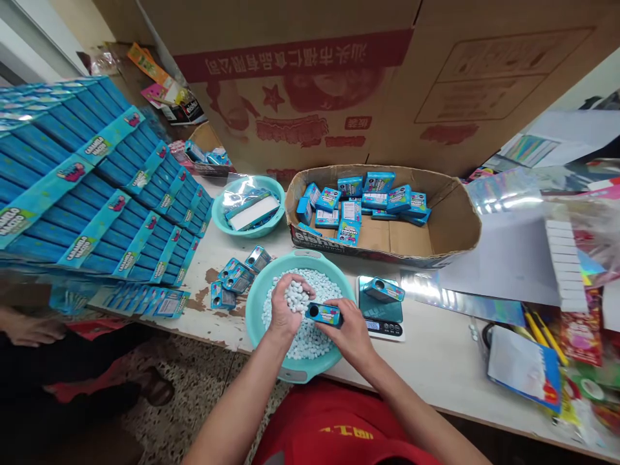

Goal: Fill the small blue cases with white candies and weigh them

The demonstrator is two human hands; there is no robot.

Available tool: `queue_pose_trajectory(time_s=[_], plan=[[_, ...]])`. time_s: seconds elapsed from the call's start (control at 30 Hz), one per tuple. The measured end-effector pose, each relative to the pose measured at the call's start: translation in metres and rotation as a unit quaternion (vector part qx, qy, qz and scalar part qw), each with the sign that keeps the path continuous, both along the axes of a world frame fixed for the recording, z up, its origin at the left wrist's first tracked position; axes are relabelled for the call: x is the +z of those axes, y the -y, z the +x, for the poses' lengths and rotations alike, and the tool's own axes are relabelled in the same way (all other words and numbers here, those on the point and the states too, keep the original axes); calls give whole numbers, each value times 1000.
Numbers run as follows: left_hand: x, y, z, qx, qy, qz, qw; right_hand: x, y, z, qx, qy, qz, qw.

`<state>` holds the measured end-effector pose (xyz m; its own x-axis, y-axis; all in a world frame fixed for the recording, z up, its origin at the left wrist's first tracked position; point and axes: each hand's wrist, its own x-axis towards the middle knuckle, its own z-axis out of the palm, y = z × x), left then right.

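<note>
My left hand (pixel 285 307) is cupped round a heap of small pale-blue candies (pixel 296 296), over a turquoise basin (pixel 255 310) full of the same candies. Beside it, my right hand (pixel 349 325) grips a small blue candy box (pixel 325 314) by its sides. A dark round hole shows in the box's end, turned toward the candies in my left palm. Just right of the basin, another blue box lies on a digital scale (pixel 385 328). Several more boxes with holes (pixel 237 276) stand on the table left of the basin.
Behind the basin, a cut-down cardboard tray (pixel 450 223) holds several blue boxes. A second turquoise bowl (pixel 220 219) contains packaging. Stacked blue display packs (pixel 92 174) rise at left, near another person's hand (pixel 36 328). A large carton (pixel 339 77) stands behind; pouches (pixel 523 368) lie at right.
</note>
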<state>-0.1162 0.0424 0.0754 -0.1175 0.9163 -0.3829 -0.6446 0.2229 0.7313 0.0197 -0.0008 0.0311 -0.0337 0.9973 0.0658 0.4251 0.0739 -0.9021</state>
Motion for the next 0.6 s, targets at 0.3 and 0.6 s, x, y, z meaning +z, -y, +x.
queue_pose_trajectory(time_s=[0.3,0.6], plan=[[-10,-1,4,51,-107,33,992,4,1,-18,18,91,45,995],[-5,0,12,42,-160,32,986,10,0,-15,10,85,11,996]])
